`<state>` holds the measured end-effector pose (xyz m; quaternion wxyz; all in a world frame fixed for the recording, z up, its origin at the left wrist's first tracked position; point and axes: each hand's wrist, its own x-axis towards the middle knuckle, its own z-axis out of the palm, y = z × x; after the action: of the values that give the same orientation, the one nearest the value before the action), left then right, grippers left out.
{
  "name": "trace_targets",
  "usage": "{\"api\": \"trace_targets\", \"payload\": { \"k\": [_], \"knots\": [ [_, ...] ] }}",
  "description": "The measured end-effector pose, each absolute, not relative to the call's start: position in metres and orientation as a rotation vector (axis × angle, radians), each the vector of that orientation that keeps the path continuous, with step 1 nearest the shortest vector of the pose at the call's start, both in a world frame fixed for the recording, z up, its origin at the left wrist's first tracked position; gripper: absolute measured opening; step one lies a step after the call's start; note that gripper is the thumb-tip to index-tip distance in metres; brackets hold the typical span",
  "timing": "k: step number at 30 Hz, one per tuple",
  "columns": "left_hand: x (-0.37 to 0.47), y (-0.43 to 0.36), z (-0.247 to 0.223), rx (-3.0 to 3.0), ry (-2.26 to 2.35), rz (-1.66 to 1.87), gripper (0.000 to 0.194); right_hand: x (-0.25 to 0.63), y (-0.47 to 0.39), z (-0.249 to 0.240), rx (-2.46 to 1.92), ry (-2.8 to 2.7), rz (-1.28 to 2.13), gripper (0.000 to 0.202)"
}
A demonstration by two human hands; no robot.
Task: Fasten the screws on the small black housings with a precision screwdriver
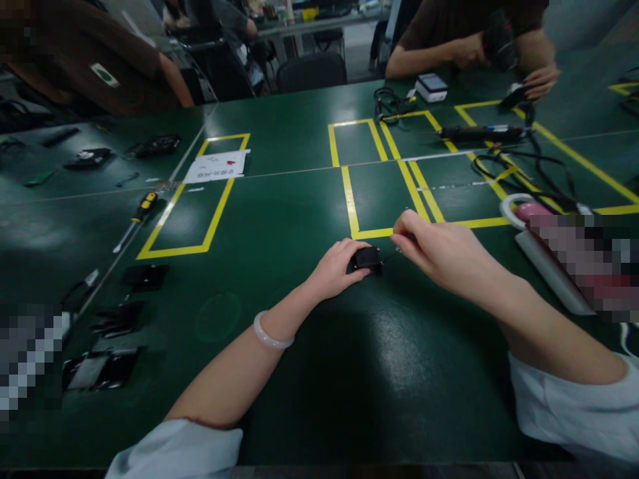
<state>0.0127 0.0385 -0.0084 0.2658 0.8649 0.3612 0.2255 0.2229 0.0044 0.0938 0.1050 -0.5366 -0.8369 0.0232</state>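
Note:
Thumb and fingers of my left hand (339, 269) are wrapped round a small black block-shaped part (368, 258) on the green table (319, 372). Just to the right, my right hand (439, 256) is closed in a pinch. A thin dark line runs from its fingertips toward the block's right side; whether it is a wire or a tool shaft I cannot make out. Most of the block's left side is hidden by my left fingers.
Several black parts (118, 318) lie at left, near a yellow-black screwdriver (144, 207). A white paper label (216, 167) sits on yellow tape. At right are a black pen-shaped power tool (482, 133), cables (544, 173) and a white box (431, 88). Co-workers sit opposite.

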Motion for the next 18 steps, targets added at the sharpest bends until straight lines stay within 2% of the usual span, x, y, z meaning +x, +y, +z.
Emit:
{"api": "trace_targets", "payload": {
  "k": [18],
  "knots": [
    [0.0128,0.0385,-0.0082,2.347,0.968,0.625,0.039,0.2232,0.0046,0.0931,-1.592,-2.45,0.041,0.021]
  ]
}}
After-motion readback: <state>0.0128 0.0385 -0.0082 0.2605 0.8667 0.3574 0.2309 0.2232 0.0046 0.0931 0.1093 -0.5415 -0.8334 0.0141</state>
